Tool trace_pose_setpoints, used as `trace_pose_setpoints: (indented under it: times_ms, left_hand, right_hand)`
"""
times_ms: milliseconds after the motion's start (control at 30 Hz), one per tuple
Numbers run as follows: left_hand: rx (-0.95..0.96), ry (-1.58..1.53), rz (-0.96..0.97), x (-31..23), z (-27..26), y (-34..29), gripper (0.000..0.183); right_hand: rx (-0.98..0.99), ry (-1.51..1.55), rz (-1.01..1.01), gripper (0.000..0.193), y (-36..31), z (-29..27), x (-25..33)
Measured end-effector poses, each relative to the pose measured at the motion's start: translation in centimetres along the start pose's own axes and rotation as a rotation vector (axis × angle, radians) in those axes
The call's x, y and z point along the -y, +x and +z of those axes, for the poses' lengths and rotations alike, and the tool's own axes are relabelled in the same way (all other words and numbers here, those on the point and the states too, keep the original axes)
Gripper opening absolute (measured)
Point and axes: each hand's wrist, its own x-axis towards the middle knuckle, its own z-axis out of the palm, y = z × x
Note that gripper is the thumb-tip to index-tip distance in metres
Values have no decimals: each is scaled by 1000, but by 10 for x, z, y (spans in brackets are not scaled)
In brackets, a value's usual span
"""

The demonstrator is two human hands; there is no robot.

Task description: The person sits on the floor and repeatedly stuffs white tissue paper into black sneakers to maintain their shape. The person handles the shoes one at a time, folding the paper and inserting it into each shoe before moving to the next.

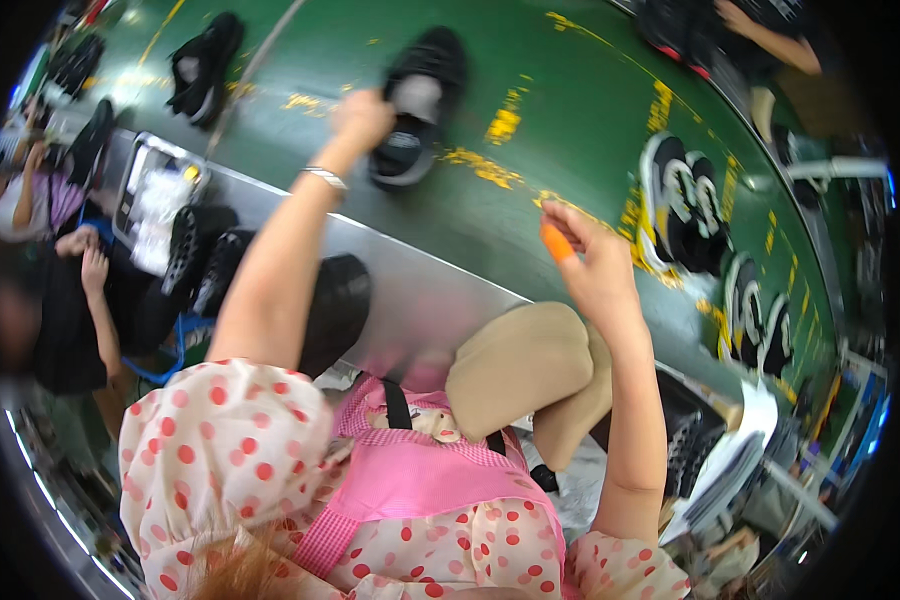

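A black sneaker lies on the green work surface, ahead of me and slightly left of centre. A light grey patch shows inside its opening. My left hand is closed at the shoe's left side, though blur hides the exact grip. To the right, over the near part of the surface, my right hand has its fingers partly stretched out, with nothing visible in them. An orange cover sits on its thumb. Just below that hand, beige insole-shaped pieces stand close to my pink apron.
Two pairs of black-and-white sneakers stand on the right. Further dark shoes lie at far left. A white tray with clear plastic sits on the metal ledge. Co-workers' hands are at left, another's arm at upper right.
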Motion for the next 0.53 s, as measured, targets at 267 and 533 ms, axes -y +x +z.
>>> trace_pose_setpoints:
  times_ms: [267, 533]
  left_hand:
    - [-42, 286, 54, 164, -32, 93, 55]
    - [-403, 321, 559, -6, -65, 47, 68]
  right_hand:
    - [-141, -157, 105, 32, -115, -59, -28]
    - [-412, -171, 343, 36, -210, -66, -45]
